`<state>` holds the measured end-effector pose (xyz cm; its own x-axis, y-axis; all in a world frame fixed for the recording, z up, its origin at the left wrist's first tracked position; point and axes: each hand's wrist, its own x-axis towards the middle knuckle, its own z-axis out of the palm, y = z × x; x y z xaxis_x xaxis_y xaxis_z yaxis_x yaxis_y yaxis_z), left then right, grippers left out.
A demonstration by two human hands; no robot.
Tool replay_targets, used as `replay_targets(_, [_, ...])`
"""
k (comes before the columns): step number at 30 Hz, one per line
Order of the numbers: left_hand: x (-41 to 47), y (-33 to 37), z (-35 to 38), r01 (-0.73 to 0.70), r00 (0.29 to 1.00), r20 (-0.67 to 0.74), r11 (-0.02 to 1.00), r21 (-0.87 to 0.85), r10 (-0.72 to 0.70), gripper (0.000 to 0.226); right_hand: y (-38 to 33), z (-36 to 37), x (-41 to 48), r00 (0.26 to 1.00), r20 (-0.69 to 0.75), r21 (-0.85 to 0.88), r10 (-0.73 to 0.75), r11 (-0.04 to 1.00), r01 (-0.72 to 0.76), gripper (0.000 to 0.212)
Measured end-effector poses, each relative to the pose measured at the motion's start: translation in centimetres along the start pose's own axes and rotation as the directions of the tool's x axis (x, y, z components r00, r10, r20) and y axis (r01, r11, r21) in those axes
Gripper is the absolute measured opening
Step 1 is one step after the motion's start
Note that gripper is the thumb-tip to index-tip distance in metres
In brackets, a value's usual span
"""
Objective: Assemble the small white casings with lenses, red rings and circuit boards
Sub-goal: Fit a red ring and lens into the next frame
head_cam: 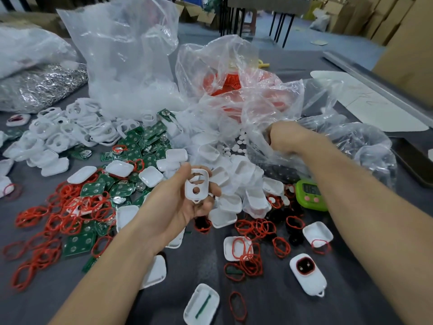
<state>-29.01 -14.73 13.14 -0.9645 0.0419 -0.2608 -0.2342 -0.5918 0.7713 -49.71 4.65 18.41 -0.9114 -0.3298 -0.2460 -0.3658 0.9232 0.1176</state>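
My left hand (180,202) holds a small white casing front (196,186) with two openings, pinched between thumb and fingers above the table. My right hand (287,137) reaches into a clear plastic bag (365,146) at the right; its fingers are hidden in the plastic. Green circuit boards (138,146) lie heaped in the middle left. Red rings (68,212) are scattered over the left and front of the table. White casing shells (234,184) are piled in the centre. Small white round lenses (236,146) lie near the bag mouth.
A green digital timer (310,194) stands at the right. One assembled casing (308,275) with a red ring lies front right. Large clear bags (126,66) of white parts and a bag of red parts (229,83) stand behind. White casing frames (77,127) lie at back left.
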Motion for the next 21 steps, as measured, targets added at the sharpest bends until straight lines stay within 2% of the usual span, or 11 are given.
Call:
replay_targets(4, [-0.1, -0.1, 0.2, 0.003, 1.0, -0.004, 1.0, 0.011, -0.003, 0.044, 0.6, 0.1, -0.7, 0.999, 0.008, 0.113, 0.04, 0.993, -0.041, 0.021])
replay_targets(7, [-0.3, 0.0, 0.1, 0.002, 1.0, 0.008, 1.0, 0.007, -0.002, 0.044, 0.6, 0.1, -1.8, 0.967, -0.207, 0.164, 0.15, 0.98, -0.116, 0.018])
replay_targets(9, [-0.4, 0.0, 0.1, 0.004, 1.0, 0.004, 1.0, 0.01, -0.004, 0.044, 0.6, -0.5, -3.0, 0.878, -0.419, 0.323, 0.232, 0.942, -0.094, 0.021])
replay_targets(11, [-0.4, -0.2, 0.2, 0.001, 1.0, -0.011, 1.0, 0.019, -0.001, 0.045, 0.3, -1.7, -5.3, 0.734, -0.62, 0.471, 0.276, 0.88, 0.067, 0.026])
replay_targets(12, [-0.4, -0.2, 0.3, -0.007, 1.0, -0.015, 0.999, 0.033, 0.007, 0.045, -0.1, -2.1, -6.7, 0.674, -0.676, 0.541, 0.298, 0.822, 0.18, 0.024])
replay_targets(13, [-0.4, -0.3, 0.4, -0.016, 1.0, -0.013, 0.998, 0.052, 0.017, 0.044, -0.8, -2.4, -8.0, 0.653, -0.682, 0.632, 0.328, 0.715, 0.301, 0.022])
replay_targets(14, [-0.5, -0.4, 0.5, -0.025, 1.0, -0.005, 0.997, 0.071, 0.026, 0.043, -1.7, -2.3, -9.2, 0.686, -0.644, 0.727, 0.339, 0.551, 0.41, 0.021])
replay_targets(15, [-0.6, -0.5, 0.7, -0.032, 0.999, 0.004, 0.996, 0.083, 0.032, 0.043, -2.8, -1.8, -10.3, 0.759, -0.576, 0.809, 0.302, 0.343, 0.478, 0.023])
replay_targets(17, [-0.7, -0.6, 0.9, -0.043, 0.999, 0.022, 0.994, 0.1, 0.041, 0.044, -5.1, -0.3, -11.8, 0.884, -0.443, 0.892, 0.145, -0.026, 0.451, 0.033])
replay_targets(18, [-0.7, -0.7, 1.0, -0.048, 0.999, 0.022, 0.993, 0.106, 0.046, 0.045, -6.1, 0.7, -12.2, 0.917, -0.39, 0.909, 0.085, -0.121, 0.398, 0.036])
replay_targets(21, [-0.7, -1.1, 1.1, -0.055, 0.997, -0.04, 0.99, 0.131, 0.061, 0.046, -8.5, 3.3, -12.4, 0.956, -0.283, 0.943, 0.081, -0.159, 0.293, 0.031])
